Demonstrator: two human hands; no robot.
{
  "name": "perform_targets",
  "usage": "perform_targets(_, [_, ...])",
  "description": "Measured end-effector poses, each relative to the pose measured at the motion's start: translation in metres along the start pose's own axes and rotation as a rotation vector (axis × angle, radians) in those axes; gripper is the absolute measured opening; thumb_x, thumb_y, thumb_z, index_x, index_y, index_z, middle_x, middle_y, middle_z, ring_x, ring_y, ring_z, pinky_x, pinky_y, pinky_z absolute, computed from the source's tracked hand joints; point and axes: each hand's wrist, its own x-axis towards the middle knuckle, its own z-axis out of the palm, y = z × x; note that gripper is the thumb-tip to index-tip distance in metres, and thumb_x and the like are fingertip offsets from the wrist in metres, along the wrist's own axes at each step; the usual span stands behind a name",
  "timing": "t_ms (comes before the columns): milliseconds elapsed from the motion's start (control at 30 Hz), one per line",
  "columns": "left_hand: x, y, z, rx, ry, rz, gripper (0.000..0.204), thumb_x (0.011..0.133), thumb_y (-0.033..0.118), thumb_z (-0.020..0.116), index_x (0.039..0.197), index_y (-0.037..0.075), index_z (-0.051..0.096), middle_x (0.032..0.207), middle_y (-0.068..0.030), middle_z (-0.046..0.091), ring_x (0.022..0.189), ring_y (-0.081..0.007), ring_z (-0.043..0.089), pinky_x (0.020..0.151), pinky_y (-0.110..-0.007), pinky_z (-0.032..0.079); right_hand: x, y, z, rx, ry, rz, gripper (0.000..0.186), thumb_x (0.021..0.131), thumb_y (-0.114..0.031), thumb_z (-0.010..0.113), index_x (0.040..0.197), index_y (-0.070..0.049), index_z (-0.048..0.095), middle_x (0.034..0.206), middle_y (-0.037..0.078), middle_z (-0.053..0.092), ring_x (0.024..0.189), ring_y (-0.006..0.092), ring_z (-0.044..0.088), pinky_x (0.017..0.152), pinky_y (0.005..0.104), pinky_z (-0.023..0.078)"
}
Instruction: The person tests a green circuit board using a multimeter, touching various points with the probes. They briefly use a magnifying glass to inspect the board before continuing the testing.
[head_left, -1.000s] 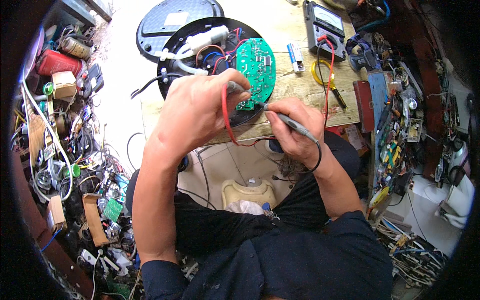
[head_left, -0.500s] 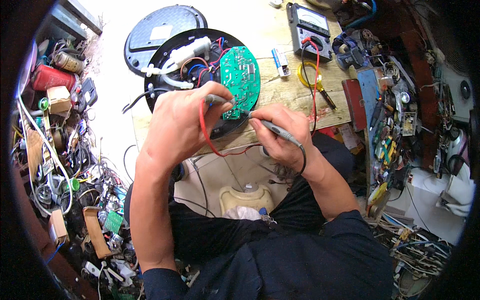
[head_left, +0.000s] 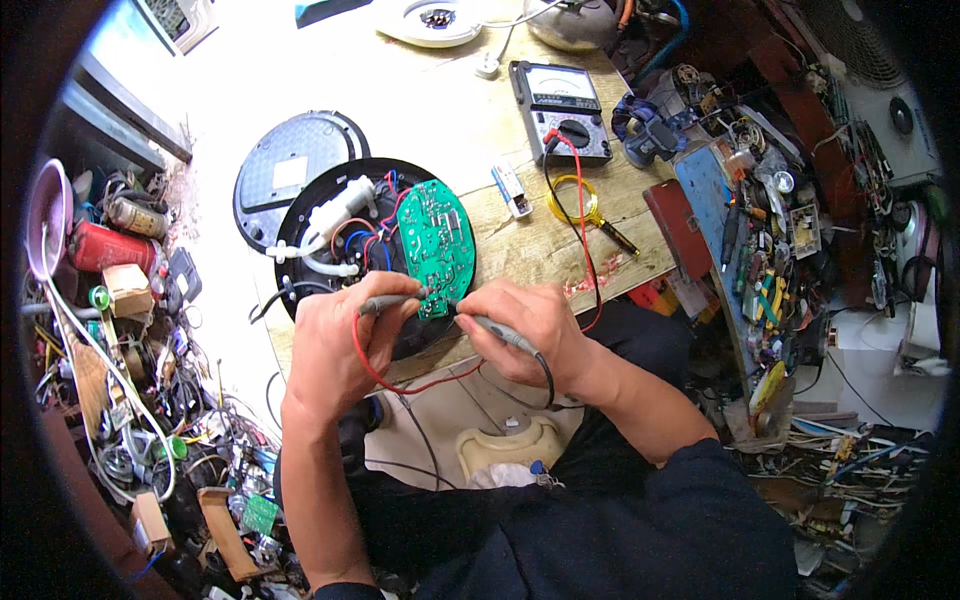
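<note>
My left hand [head_left: 350,335] grips a grey test probe with a red lead [head_left: 385,302], its tip at the lower left of a green circuit board [head_left: 430,240]. My right hand [head_left: 520,335] pinches the grey probe with a black lead [head_left: 505,333], pointed at the board's lower right edge; whether either tip touches is unclear. The board lies in a round black housing [head_left: 320,185] with a white cylinder [head_left: 338,210], tubes and coloured wires. Behind-left is a flat round black cover [head_left: 290,145]. An analog multimeter [head_left: 558,110] with both leads plugged in sits at the right.
The wooden table [head_left: 530,260] also holds a small blue-white box [head_left: 510,190], a yellow-rimmed magnifier [head_left: 575,200] and a pale oval appliance [head_left: 425,25]. Dense piles of parts [head_left: 120,400] flank me left and right. A cream plastic object [head_left: 505,450] is between my legs.
The view has tilted up, so the table and both hands sit lower in the picture and more of the table's far end shows. Both hands still hold their probes at the board's lower part.
</note>
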Motion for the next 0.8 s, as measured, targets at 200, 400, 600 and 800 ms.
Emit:
perform_targets(200, [-0.0012, 0.0004, 0.0024, -0.003, 0.02, 0.022, 0.018, 0.095, 0.011, 0.084, 0.111, 0.012, 0.076, 0.092, -0.0103, 0.081, 0.076, -0.0329, 0.079, 0.066, -0.04, 0.06, -0.0015, 0.0, 0.0013, -0.014, 0.009, -0.016, 0.017, 0.092, -0.004, 0.08, 0.107, -0.004, 0.071, 0.089, 0.013, 0.073, 0.072, 0.0323, 0.075, 0.059, 0.0426, 0.058])
perform_targets(400, [-0.0029, 0.0009, 0.004, -0.006, 0.016, 0.044, 0.021, 0.094, 0.007, 0.085, 0.112, 0.01, 0.076, 0.093, -0.0109, 0.082, 0.074, -0.0316, 0.079, 0.065, -0.039, 0.06, -0.003, 0.0004, 0.004, -0.016, 0.016, -0.02, 0.015, 0.096, -0.01, 0.079, 0.106, -0.006, 0.069, 0.087, 0.012, 0.069, 0.069, 0.0342, 0.072, 0.057, 0.0445, 0.058])
perform_targets(600, [-0.0025, 0.003, 0.0029, -0.016, 0.014, 0.03, 0.022, 0.094, 0.005, 0.084, 0.113, 0.01, 0.076, 0.097, -0.0103, 0.083, 0.077, -0.0312, 0.08, 0.066, -0.037, 0.061, -0.0014, 0.0027, 0.0046, -0.024, -0.002, -0.017, 0.014, 0.097, -0.013, 0.079, 0.104, -0.006, 0.068, 0.084, 0.012, 0.065, 0.067, 0.0349, 0.071, 0.056, 0.0459, 0.058])
perform_targets(800, [-0.0019, 0.0032, 0.003, -0.006, 0.006, 0.032, 0.024, 0.093, 0.006, 0.084, 0.115, 0.011, 0.076, 0.098, -0.0098, 0.083, 0.078, -0.0308, 0.08, 0.067, -0.037, 0.061, 0.0002, 0.0012, 0.0042, -0.035, -0.011, -0.002, 0.014, 0.096, -0.013, 0.079, 0.102, -0.007, 0.068, 0.084, 0.012, 0.066, 0.067, 0.0354, 0.071, 0.056, 0.0467, 0.057])
